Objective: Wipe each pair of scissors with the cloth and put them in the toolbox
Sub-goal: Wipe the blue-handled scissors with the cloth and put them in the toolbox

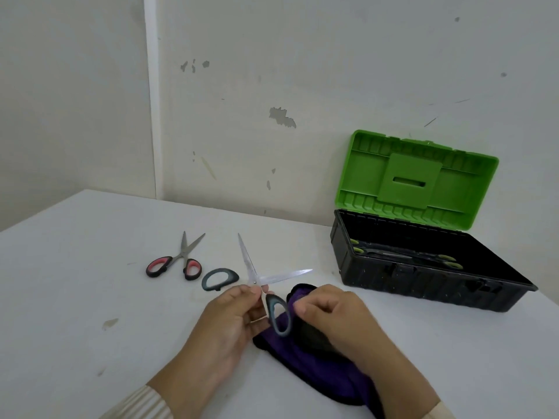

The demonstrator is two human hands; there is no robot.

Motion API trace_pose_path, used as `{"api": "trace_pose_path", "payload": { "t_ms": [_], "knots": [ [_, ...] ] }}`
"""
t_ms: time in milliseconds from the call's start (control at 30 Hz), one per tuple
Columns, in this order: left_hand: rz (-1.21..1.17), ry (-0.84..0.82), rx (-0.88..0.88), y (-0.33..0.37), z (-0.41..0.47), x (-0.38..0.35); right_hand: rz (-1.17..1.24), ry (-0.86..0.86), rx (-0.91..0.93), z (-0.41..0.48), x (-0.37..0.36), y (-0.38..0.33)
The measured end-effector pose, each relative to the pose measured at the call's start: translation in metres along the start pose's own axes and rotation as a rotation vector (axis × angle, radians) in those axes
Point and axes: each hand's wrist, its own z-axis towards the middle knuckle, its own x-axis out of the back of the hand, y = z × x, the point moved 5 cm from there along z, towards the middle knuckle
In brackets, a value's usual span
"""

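Grey-handled scissors (255, 279) splayed open left of the toolbox (423, 285) (green lid up), purple cloth (302, 355) crumpled nearer, red-handled scissors (181, 257) farther left

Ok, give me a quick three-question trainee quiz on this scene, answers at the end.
1. True or false: the red-handled scissors lie in the toolbox.
2. Which hand grips the purple cloth? A left, B right.
3. Fill in: the left hand holds the grey-handled scissors with blades ____.
Key: 1 false, they lie on the table; 2 B, the right hand; 3 open.
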Motion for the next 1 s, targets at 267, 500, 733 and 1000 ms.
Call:
{"api": "trace_pose_path", "payload": {
  "t_ms": [267, 500, 733, 1000],
  "knots": [
    [0.418, -0.064, 0.032, -0.008, -0.010, -0.011, 0.210, 0.356, 0.170, -0.005, 0.045, -0.009],
    [0.676, -0.074, -0.144, -0.009, -0.015, -0.019, -0.332, 0.194, 0.400, 0.001, -0.012, -0.023],
    [0.666, -0.083, -0.121, -0.010, -0.016, -0.020, -0.382, 0.194, 0.360, 0.003, -0.018, -0.023],
    [0.632, -0.078, -0.073, -0.011, -0.013, -0.017, -0.343, 0.174, 0.327, 0.004, -0.023, -0.017]
  ]
}}
